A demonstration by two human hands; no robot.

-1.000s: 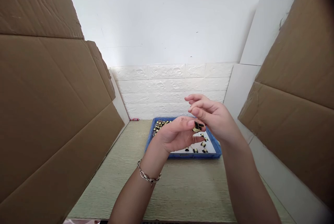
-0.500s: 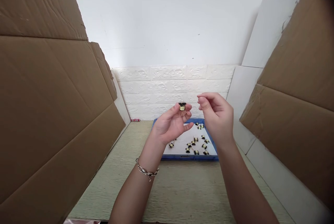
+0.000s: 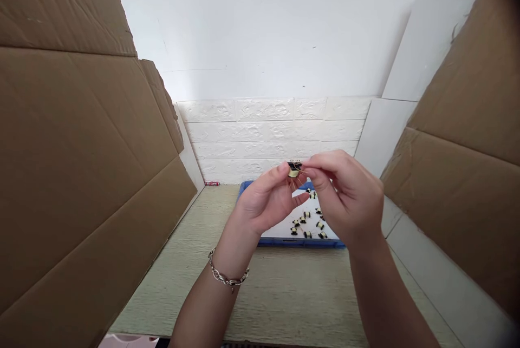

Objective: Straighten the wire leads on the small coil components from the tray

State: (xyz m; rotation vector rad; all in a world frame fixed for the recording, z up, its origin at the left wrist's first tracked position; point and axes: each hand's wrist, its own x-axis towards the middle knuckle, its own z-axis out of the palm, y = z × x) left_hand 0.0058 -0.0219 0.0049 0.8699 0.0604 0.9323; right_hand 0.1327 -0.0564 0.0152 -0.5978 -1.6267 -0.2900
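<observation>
Nearest to me lies the pale green, wood-grained surface [image 3: 284,294], and above it I stretch both my forearms. On my left wrist I wear a silver-coloured metal chain bracelet [image 3: 227,280]. My left grip [image 3: 268,202] is clamped on a small black, spool-shaped coil with pale yellow wrapping [image 3: 293,172]; my thumb presses at its left end, and it is raised above the surface, with fine wires hanging below. My right grip [image 3: 351,196] is together, thumb and forefinger pinching a thin copper-coloured wire [image 3: 302,170] which comes from this coil. Behind and below my hands stands a shallow blue rectangular tray [image 3: 280,242], lined with a flat white sheet [image 3: 274,232]. On the sheet lie several loose black-and-yellow coils [image 3: 307,234], turned in different directions. At the sides rise the brown cardboard panels [image 3: 81,175]. Farther, at the left back edge, rests a small red cylinder [image 3: 212,183], near the white brick-patterned wall [image 3: 264,131].
</observation>
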